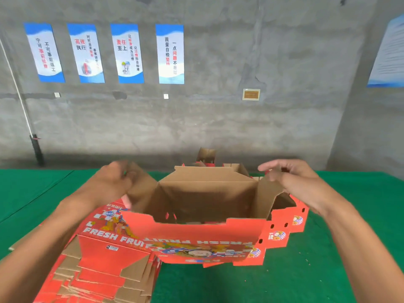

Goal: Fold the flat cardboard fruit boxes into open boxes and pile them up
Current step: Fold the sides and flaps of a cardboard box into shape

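A red printed cardboard fruit box (203, 217), brown inside and half-formed, stands open-topped at the centre of the green cloth-covered table (328, 270). Its near wall shows "FRESH FRUIT" upside down; the box floor is in shadow and hard to make out. At nine o'clock from the box, the left hand (111, 182) grips the brown left end flap (144, 191), fingers curled over its top edge; the hand is motion-blurred, so the exact finger placement cannot be told. At three o'clock, the right hand (293, 180) pinches the top of the brown right end flap (267, 193) between thumb and fingers, the index finger stretched out above it. Both forearms run off the lower frame edge.

At seven o'clock, touching the box's near-left corner, lies a fanned pile of flat red cardboard blanks (98, 265), cut off by the bottom edge. At twelve o'clock, behind the box, more brown and red folded cardboard (206, 156) pokes up, mostly hidden. Beyond rises a grey concrete wall (240, 119) with four blue-and-white posters (126, 53) at eleven o'clock; a fifth sheet is cropped at the right edge.
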Demonstrator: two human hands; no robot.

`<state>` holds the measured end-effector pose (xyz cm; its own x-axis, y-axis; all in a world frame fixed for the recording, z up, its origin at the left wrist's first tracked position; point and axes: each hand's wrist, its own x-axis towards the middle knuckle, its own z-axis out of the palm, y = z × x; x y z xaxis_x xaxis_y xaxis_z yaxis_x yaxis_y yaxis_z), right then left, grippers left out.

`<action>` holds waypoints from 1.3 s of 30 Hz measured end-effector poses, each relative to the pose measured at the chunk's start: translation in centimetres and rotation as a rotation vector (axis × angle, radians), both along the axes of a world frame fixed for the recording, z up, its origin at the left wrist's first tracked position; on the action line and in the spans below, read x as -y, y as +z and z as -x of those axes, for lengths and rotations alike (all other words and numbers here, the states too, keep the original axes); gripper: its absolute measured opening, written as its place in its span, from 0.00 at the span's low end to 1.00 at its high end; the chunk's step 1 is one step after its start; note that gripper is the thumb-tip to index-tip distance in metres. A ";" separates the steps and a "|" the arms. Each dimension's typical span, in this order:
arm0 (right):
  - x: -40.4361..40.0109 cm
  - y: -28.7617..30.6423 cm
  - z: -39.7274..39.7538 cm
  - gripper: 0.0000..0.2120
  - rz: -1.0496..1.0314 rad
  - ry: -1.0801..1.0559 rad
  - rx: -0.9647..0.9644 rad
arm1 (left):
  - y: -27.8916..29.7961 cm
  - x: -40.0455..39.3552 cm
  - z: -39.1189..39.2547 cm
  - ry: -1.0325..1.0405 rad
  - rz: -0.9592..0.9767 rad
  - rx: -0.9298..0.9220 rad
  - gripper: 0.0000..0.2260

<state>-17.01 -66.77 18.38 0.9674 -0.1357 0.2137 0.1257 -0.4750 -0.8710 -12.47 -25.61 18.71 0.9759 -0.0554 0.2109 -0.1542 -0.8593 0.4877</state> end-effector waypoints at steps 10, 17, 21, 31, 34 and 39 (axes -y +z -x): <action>4.9 -7.6 -0.2 0.18 -0.249 -0.112 -0.026 | -10.9 2.6 -0.8 -0.009 0.830 0.006 0.14; 6.9 -19.3 0.7 0.24 0.055 -0.165 -0.024 | -20.6 5.1 -1.1 0.189 0.836 0.065 0.12; 6.0 -22.0 1.5 0.28 0.185 -0.288 0.086 | -24.0 6.4 0.2 0.221 0.790 0.058 0.12; 4.2 -27.7 2.6 0.17 0.078 -0.399 -0.049 | -29.6 8.4 1.4 0.012 0.336 0.428 0.15; 4.2 -28.5 2.4 0.16 0.074 -0.386 -0.072 | -29.6 7.9 0.8 -0.307 0.236 0.525 0.09; 3.9 -28.6 1.8 0.16 0.112 -0.352 -0.095 | -31.2 6.3 -0.1 -0.410 0.489 0.146 0.15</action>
